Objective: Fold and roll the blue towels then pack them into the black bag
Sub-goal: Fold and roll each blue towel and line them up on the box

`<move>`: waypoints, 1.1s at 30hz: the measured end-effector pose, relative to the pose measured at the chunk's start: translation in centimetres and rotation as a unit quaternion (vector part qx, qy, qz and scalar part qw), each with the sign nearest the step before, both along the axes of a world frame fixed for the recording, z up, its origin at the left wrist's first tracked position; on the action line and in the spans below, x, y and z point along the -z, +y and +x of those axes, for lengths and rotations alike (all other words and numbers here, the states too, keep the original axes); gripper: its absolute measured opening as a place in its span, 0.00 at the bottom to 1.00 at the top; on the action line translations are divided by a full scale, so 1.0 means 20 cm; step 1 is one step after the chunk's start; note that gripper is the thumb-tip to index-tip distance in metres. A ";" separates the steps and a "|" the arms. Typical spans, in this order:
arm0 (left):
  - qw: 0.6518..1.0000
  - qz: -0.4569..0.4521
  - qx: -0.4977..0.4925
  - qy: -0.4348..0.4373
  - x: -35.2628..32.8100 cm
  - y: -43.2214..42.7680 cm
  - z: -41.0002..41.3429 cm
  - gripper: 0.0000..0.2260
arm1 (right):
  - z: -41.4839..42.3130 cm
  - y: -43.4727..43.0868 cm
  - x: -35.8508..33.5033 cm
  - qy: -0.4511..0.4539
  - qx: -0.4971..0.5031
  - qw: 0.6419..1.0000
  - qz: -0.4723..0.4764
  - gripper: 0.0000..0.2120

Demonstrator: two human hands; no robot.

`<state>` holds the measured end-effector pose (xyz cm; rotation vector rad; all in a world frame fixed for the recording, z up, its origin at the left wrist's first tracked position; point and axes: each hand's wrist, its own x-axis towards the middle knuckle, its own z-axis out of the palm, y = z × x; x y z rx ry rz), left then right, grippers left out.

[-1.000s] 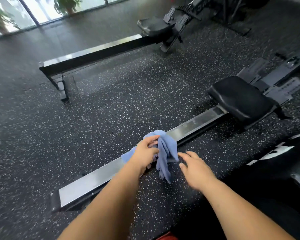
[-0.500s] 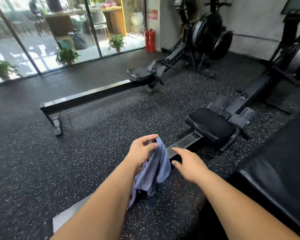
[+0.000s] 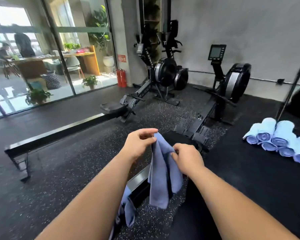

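A blue towel [image 3: 163, 177] hangs in the air over the rowing machine rail [image 3: 139, 179]. My left hand [image 3: 139, 144] pinches its top corner between thumb and fingers. My right hand [image 3: 187, 158] grips the towel's upper edge just to the right. More blue cloth [image 3: 128, 208] droops below my left forearm; I cannot tell whether it is part of the same towel. Several rolled blue towels [image 3: 277, 141] lie stacked on a black mat [image 3: 249, 170] at the right. No black bag can be made out.
Two rowing machines [image 3: 163, 78] stand on the speckled rubber floor [image 3: 59, 161], the nearer one [image 3: 230, 90] running under my hands. Glass walls with potted plants [image 3: 38, 96] are at the left. A dark pole [image 3: 291, 89] rises by the rolled towels.
The view has tilted up. My left hand has lifted the towel off the rail, and my right hand, open before, now grips its edge.
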<state>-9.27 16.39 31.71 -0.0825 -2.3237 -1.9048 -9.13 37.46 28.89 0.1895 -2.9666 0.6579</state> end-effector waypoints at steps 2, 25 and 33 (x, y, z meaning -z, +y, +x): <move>0.999 -0.042 -0.006 0.026 -0.06 0.05 -0.03 0.16 | 0.00 0.10 -0.08 0.030 0.018 0.999 -0.023 0.06; 0.963 -0.092 0.122 0.224 -0.59 1.57 0.04 0.03 | 0.60 1.53 -0.70 0.285 0.245 0.923 -0.078 0.08; 0.888 -0.352 0.292 0.057 0.18 1.78 0.29 0.07 | 0.91 1.74 0.07 -0.086 0.219 0.972 0.018 0.19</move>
